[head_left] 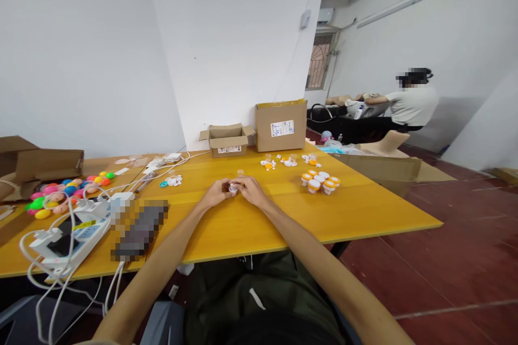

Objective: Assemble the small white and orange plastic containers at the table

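Note:
My left hand (216, 193) and my right hand (251, 191) meet over the middle of the table. Both are closed around a small white round piece (232, 188), partly hidden by the fingers; its exact kind is too small to tell. A small clear cup (240, 172) stands just beyond my fingers. To the right, several small clear jars with white and orange lids (313, 185) stand in a cluster. Behind them lie loose white and orange rings and caps (267, 164). White rings (175, 180) and a teal ring (163, 184) lie left of my hands.
An open carton (226, 143) and a larger cardboard box (280, 126) stand at the wooden table's back. Leftward are a power strip (83, 237) with cables, a dark phone (140, 232) and colourful plastic balls (73, 191). Another person (415, 102) sits at the far right.

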`<state>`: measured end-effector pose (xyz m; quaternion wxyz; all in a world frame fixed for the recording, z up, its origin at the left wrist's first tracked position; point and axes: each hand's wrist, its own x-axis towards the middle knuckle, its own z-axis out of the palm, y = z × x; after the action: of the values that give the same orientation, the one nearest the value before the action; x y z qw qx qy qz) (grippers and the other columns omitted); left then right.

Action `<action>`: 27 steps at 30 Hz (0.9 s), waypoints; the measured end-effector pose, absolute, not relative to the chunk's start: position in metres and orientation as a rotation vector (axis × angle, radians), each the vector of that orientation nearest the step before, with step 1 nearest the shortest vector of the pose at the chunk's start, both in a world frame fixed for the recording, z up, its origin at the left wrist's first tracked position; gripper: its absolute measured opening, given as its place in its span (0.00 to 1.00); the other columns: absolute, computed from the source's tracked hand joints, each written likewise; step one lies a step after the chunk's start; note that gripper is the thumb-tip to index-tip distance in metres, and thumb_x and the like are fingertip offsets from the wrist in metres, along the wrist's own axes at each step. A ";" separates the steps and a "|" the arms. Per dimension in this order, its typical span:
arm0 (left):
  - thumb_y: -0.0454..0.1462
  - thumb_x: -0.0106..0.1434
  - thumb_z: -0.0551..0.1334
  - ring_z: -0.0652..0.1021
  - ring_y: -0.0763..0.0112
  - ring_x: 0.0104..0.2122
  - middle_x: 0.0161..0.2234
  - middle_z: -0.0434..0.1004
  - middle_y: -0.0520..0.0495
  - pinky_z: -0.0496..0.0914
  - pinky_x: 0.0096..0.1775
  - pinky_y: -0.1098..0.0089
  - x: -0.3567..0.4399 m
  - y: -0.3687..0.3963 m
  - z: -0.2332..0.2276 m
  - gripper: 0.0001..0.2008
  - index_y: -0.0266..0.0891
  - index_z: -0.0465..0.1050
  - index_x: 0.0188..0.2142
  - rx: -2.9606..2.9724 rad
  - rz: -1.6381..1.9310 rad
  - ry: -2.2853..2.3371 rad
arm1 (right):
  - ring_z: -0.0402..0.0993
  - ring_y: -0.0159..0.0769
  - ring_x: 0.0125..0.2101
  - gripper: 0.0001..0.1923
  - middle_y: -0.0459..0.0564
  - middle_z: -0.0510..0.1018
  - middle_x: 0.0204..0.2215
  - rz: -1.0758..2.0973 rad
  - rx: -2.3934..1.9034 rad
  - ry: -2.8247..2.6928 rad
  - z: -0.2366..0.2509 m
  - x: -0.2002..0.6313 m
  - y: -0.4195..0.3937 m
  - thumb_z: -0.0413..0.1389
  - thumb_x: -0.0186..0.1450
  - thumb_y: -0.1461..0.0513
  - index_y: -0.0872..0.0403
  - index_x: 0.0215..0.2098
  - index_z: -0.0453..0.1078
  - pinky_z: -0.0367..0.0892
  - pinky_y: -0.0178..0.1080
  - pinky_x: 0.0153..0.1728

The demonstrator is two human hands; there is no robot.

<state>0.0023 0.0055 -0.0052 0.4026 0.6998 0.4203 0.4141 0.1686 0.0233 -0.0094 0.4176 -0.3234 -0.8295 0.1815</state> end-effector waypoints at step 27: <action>0.36 0.46 0.69 0.73 0.73 0.27 0.26 0.73 0.54 0.69 0.34 0.72 0.005 0.003 -0.002 0.10 0.37 0.71 0.29 1.797 1.053 1.085 | 0.76 0.34 0.33 0.03 0.47 0.81 0.31 0.381 -1.000 -2.034 -0.002 0.166 0.011 0.60 0.61 0.65 0.51 0.32 0.74 0.67 0.34 0.35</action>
<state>0.0047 0.0026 -0.0016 0.3862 0.7058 0.4261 0.4137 0.1656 0.0107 -0.0020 0.4094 -0.3971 -0.8073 0.1512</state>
